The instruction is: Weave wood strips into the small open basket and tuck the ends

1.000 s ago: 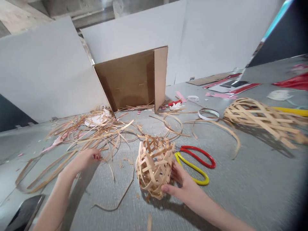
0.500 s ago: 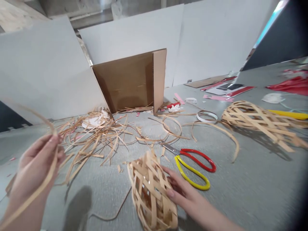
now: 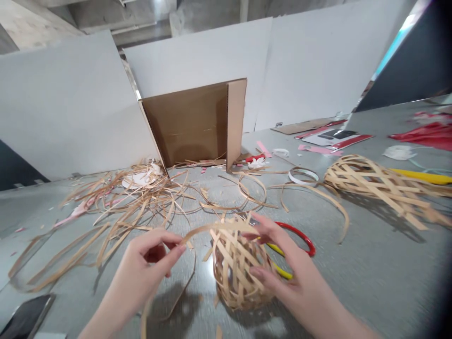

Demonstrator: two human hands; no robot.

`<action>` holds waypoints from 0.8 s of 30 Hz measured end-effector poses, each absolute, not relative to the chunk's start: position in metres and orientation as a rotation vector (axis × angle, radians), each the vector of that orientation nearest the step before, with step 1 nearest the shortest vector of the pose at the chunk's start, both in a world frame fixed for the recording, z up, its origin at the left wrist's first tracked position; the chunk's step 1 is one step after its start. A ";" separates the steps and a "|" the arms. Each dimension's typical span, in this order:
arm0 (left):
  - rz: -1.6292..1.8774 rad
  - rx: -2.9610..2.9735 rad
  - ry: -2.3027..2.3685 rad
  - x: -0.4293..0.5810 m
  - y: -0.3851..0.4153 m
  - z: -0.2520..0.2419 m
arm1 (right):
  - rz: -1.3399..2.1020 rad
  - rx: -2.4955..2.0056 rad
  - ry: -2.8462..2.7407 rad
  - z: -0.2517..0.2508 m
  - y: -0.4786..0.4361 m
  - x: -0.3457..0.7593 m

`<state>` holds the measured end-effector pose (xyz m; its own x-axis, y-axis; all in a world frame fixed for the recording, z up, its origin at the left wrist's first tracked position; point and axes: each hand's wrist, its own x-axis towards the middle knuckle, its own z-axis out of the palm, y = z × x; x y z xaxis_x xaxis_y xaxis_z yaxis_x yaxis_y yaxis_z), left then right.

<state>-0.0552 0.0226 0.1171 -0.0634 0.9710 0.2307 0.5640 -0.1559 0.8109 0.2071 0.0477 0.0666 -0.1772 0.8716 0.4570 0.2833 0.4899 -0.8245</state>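
A small, round woven basket of pale bamboo strips (image 3: 236, 268) stands on the grey table, open-worked and unfinished in shape. My right hand (image 3: 278, 263) grips its right side, with the fingers spread over the weave. My left hand (image 3: 148, 268) pinches a long, thin bamboo strip (image 3: 212, 227) between thumb and fingers. That strip arcs from my fingers over the top of the basket. Red-and-yellow-handled scissors (image 3: 294, 238) lie just behind my right hand, which hides their blades and part of their handles.
A heap of loose bamboo strips (image 3: 141, 207) spreads left and behind my hands. A larger woven piece (image 3: 374, 188) lies to the right. Behind stand a cardboard screen (image 3: 187, 127), white panels, a tape roll (image 3: 302, 175), a red cloth (image 3: 427, 136), and a dark phone (image 3: 26, 315).
My left hand has moved in from the far left with the strip, now laid across the basket. The basket has swung upright under my right hand, which now covers the scissors.
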 end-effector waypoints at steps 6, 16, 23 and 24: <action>1.384 2.074 1.685 -0.037 0.013 0.129 | 0.756 -0.776 -1.667 0.120 0.058 0.192; 1.068 1.673 1.460 -0.054 0.015 0.126 | 0.882 -0.769 -1.627 0.109 0.100 0.210; 1.158 2.255 1.817 -0.062 0.022 0.135 | 0.623 -0.882 -1.930 0.129 0.114 0.236; 1.146 2.278 1.825 -0.064 0.023 0.136 | 0.641 -0.916 -1.945 0.132 0.115 0.241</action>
<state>-0.0643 0.0234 0.1358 0.0553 0.8478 0.5275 0.8433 -0.3225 0.4299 0.2412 0.1148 0.1325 -0.3520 0.7981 0.4890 0.3512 0.5969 -0.7213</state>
